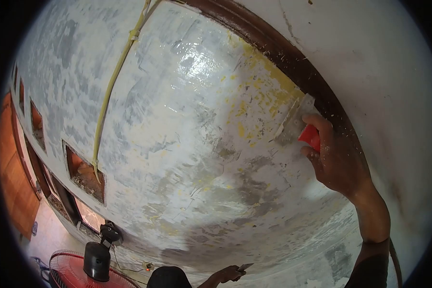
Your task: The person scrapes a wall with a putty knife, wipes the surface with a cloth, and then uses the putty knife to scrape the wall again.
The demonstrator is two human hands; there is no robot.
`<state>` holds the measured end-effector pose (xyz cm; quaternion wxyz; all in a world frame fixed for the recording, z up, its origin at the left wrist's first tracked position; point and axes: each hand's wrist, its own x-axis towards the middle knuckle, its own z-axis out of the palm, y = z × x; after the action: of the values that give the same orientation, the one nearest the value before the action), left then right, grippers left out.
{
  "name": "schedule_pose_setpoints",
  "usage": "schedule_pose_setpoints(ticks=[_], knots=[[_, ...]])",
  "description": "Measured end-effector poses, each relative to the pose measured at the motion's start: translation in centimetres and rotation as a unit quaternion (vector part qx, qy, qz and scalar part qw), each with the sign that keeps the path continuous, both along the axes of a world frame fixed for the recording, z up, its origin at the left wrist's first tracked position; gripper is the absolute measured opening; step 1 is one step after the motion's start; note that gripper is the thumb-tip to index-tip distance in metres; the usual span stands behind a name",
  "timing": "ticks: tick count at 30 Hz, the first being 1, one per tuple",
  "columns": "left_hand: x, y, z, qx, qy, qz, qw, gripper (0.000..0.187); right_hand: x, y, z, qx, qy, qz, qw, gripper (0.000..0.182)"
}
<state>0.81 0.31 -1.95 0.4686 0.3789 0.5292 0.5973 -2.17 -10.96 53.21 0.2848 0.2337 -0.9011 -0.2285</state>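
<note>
High on the wall, my right hand [338, 156] is closed round the red handle [310, 138] of a wide scraper [293, 122]. Its blade, smeared with pale filler, lies against the wall [187, 139] beside a yellow patch [278, 79] and close to the brown trim. At the bottom edge, my left hand [229, 274] grips a smaller putty knife [246, 267], its blade pointing right and apart from the wall surface. Grey and white smears cover much of the wall, and a wet shine shows near the top.
Dark brown trim [273, 48] borders the white ceiling [369, 62]. A yellow conduit [111, 86] runs to a square wall opening [84, 173]. A red and black fan [96, 264] stands lower left, near an orange door [17, 168]. A black rounded shape [168, 278] shows at the bottom.
</note>
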Motion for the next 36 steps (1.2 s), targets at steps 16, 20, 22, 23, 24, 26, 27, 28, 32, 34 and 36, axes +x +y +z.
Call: schedule_pose_setpoints(ticks=[16,20,22,23,24,26,27,28,32,34,36], knots=[[-0.1,-0.4,0.7,0.004,0.016,0.001,1.0,0.049,-0.1,-0.2,-1.7,0.152,0.128,-0.02,0.98,0.048],[-0.1,-1.1,1.6,-0.015,0.019,0.025,0.999,0.048,-0.2,-1.2,-1.9,0.171,0.139,-0.045,0.974,0.049],[-0.1,-0.3,1.1,-0.002,0.016,0.011,1.0,0.048,-0.2,-2.1,-1.8,0.17,0.142,-0.065,0.973,0.05],[0.1,-0.1,0.7,0.007,0.011,-0.004,1.0,0.048,-0.1,-2.7,-1.5,0.173,0.138,-0.064,0.973,0.049],[0.1,0.0,0.3,0.003,0.01,-0.006,1.0,0.048,0.1,-2.9,-1.6,0.171,0.134,-0.065,0.974,0.049],[-0.1,-0.6,0.8,-0.015,0.061,-0.013,0.998,0.048,0.5,-3.1,-1.7,0.164,0.123,-0.086,0.975,0.048],[-0.3,-0.4,0.5,-0.011,0.059,-0.01,0.998,0.048,0.4,-3.2,-1.6,0.163,0.116,-0.103,0.974,0.047],[-0.4,-0.1,0.0,-0.005,0.03,0.001,1.0,0.047,0.0,-3.6,-1.8,0.167,0.115,-0.101,0.974,0.047],[1.0,1.6,-1.4,0.016,-0.018,-0.005,1.0,0.046,0.5,-3.1,-1.9,0.162,0.138,-0.083,0.974,0.047],[1.0,0.8,-1.5,0.007,0.006,-0.006,1.0,0.046,0.7,-2.7,-1.8,0.164,0.123,-0.077,0.976,0.047],[0.9,1.2,-1.4,0.005,0.032,-0.008,0.999,0.047,0.4,-3.9,-2.0,0.16,0.121,-0.078,0.977,0.047]])
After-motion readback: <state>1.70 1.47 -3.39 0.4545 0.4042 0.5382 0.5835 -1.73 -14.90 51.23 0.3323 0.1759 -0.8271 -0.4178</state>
